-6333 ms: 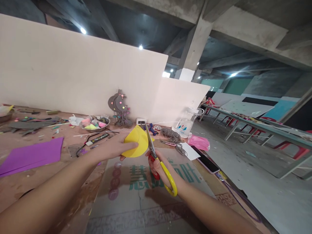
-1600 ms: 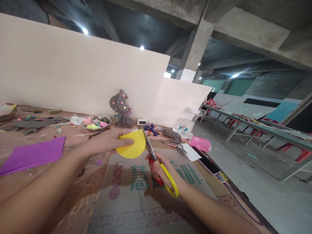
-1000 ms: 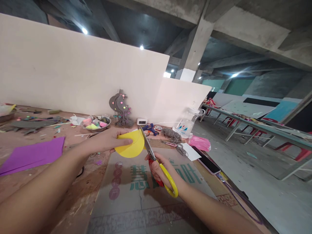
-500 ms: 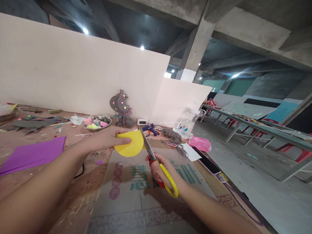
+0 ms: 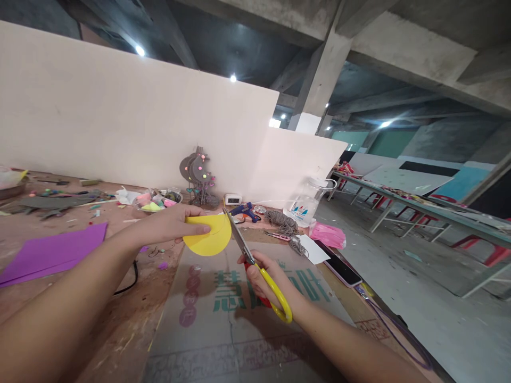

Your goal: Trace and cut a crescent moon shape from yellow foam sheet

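Pinched between the thumb and fingers of my left hand (image 5: pixel 179 226) is a rounded yellow sheet (image 5: pixel 211 240), its top edge nearly straight. My right hand (image 5: pixel 265 276) is wrapped round the yellow and red handles of a pair of scissors (image 5: pixel 242 240). The blades point up and to the left, and their tips are at the upper right edge of the yellow sheet. Both hands are above a grey printed board (image 5: pixel 199 340) with green characters on it.
Purple sheets (image 5: pixel 59 250) lie at the left. Behind the hands are a bowl of coloured pieces (image 5: pixel 154 201), a grey moon ornament (image 5: pixel 199 173), a glue gun (image 5: pixel 247 211), grey yarn (image 5: pixel 281 221) and a clear jug (image 5: pixel 305 205). A phone (image 5: pixel 341 268) lies at the right edge.
My left hand and the yellow sheet have shifted slightly left. The scissor tips have moved a little left too, and the blades look closer together.
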Action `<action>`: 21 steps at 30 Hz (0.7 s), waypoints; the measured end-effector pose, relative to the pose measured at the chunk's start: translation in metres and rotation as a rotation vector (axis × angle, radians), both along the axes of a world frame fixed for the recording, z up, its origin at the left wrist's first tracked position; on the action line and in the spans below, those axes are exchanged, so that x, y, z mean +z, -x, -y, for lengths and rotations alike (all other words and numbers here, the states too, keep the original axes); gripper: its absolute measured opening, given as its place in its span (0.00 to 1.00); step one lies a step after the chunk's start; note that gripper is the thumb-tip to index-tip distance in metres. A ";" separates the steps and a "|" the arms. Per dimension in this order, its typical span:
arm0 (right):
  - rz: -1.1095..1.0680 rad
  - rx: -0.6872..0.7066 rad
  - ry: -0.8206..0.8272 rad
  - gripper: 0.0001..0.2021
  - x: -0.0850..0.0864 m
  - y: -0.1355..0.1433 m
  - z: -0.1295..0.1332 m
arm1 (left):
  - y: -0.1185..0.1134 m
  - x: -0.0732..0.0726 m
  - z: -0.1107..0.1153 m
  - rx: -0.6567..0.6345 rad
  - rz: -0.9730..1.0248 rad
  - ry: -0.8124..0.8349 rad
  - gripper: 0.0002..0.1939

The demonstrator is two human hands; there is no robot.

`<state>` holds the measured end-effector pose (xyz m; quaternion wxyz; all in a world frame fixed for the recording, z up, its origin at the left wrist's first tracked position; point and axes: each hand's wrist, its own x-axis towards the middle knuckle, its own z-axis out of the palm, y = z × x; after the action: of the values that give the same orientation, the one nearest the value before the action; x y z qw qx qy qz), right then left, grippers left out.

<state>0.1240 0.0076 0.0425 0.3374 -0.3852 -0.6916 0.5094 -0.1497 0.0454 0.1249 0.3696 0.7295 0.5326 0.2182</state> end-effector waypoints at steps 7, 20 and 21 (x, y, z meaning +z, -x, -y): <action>0.001 -0.004 -0.004 0.26 0.000 -0.001 0.000 | 0.010 -0.005 -0.006 0.019 0.039 -0.049 0.22; -0.113 0.070 0.088 0.26 -0.004 0.001 0.000 | 0.006 -0.004 -0.005 -0.002 0.078 -0.039 0.20; -0.115 0.076 0.079 0.26 -0.004 0.001 0.001 | 0.006 -0.004 -0.005 -0.008 0.082 -0.041 0.19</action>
<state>0.1228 0.0068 0.0389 0.3413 -0.3419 -0.6646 0.5700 -0.1558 0.0500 0.1208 0.3768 0.7296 0.5094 0.2572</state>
